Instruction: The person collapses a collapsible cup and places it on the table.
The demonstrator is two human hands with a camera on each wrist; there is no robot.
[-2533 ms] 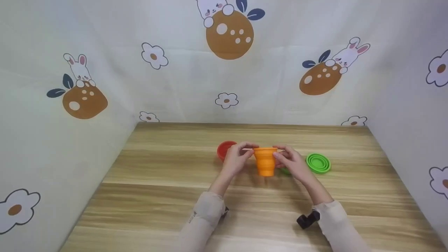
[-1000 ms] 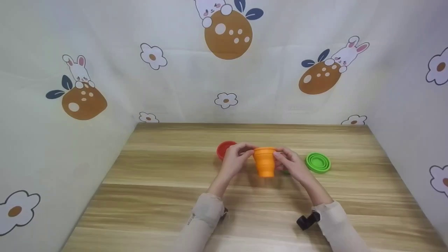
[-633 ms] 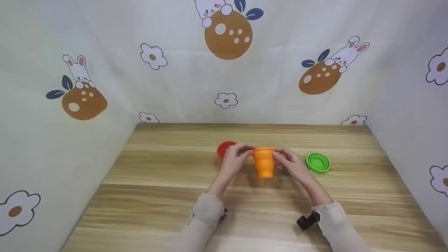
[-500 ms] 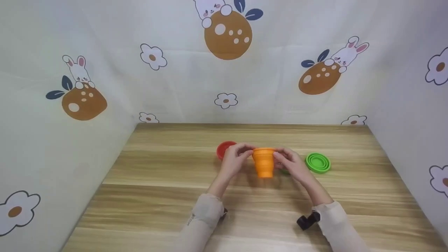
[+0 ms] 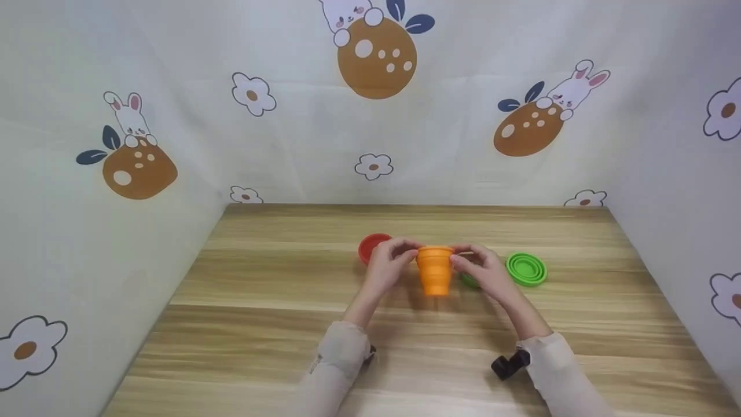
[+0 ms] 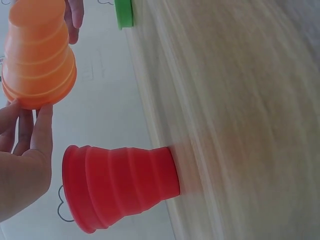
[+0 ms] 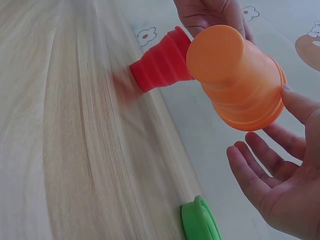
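An orange collapsible cup (image 5: 435,272), pulled out to its full ringed height, hangs above the table with its narrow base down. My left hand (image 5: 389,263) pinches its rim from the left. On the opposite side my right hand (image 5: 485,271) pinches the rim between thumb and fingers, the other fingers spread, as the right wrist view shows. A red collapsible cup (image 6: 120,185), also extended, stands on the table behind my left hand. Its mouth (image 5: 371,248) is partly covered by that hand in the head view.
A flattened green collapsible cup (image 5: 526,269) lies right of my right hand. Another green piece (image 5: 469,280) is mostly hidden behind that hand. The wooden table (image 5: 260,347) meets patterned cloth walls (image 5: 301,133) at the back and sides.
The orange cup has shifted slightly left and lower, both hands staying at its rim. More of the green piece behind the right hand shows. The other things have not moved.
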